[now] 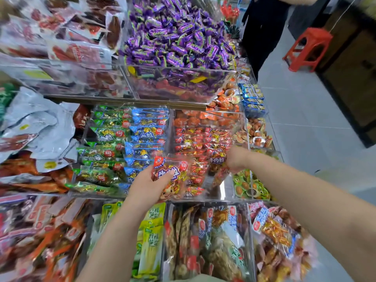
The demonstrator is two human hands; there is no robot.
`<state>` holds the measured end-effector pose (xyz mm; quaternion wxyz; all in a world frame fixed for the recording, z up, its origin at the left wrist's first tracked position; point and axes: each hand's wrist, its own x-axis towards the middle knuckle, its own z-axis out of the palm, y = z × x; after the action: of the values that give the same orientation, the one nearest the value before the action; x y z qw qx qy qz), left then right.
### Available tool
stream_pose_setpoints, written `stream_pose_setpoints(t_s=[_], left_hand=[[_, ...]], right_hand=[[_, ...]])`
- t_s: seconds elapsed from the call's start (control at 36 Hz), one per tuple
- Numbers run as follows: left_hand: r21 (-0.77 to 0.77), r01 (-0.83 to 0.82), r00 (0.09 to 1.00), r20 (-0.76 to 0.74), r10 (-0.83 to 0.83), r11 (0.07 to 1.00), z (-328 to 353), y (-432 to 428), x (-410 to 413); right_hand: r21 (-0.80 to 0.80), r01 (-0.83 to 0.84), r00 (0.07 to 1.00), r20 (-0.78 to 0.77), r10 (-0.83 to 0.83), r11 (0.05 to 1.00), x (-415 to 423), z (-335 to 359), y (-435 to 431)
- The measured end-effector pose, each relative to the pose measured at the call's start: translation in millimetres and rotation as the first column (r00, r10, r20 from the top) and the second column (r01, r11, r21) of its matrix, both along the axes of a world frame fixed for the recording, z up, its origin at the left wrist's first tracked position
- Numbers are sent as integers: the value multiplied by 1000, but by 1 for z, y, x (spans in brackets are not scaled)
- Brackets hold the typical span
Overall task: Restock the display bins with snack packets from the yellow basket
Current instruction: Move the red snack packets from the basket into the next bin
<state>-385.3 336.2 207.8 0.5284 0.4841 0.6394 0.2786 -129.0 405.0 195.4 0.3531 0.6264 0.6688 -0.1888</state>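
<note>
Two hands are seen reaching over tiered clear bins of snacks. One red packet (pixel 169 176) is held by the left hand (pixel 149 185) at the centre of the frame, with the thumb laid across its front and the fingers curled behind it. It is held over the front edge of the red bin (pixel 222 190), which is filled with many like packets. The right hand (pixel 236 159) is placed right of centre over the same bin, its fingers curled against a second packet (pixel 216 160). Whether that one is gripped cannot be told through the blur. In the neighbouring bin, left of centre, two columns are stacked: green packets (pixel 101 151) and blue packets (pixel 146 139). One heap of purple sweets (pixel 175 37) is piled in the bin at the upper centre. At the upper right, one red stool (pixel 308 47) is set on the floor, near one person (pixel 262 31) in dark clothes.
</note>
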Motion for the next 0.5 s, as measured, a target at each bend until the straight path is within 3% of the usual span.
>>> stream_pose_setpoints(t_s=[0.03,0.17,0.22,0.31,0.5], left_hand=[[-3,-8,1000,7,8,1000,-1,0,0],[-6,-14,999,31,14,1000,-4,3,1],[-6,-12,999,35,12,1000,-5,4,2],[-14,-7,999,39,8,1000,-8,6,3],[-30,-1,998,62,3,1000,-12,9,7]], right_hand=[[36,52,998,-19,-52,998,0,-9,1],[139,7,1000,13,-9,990,-4,-35,2],[211,-132,990,73,119,969,-7,-41,-2],[196,-294,955,107,278,935,-8,-50,-6],[190,-176,978,-77,194,966,-4,-73,-13]])
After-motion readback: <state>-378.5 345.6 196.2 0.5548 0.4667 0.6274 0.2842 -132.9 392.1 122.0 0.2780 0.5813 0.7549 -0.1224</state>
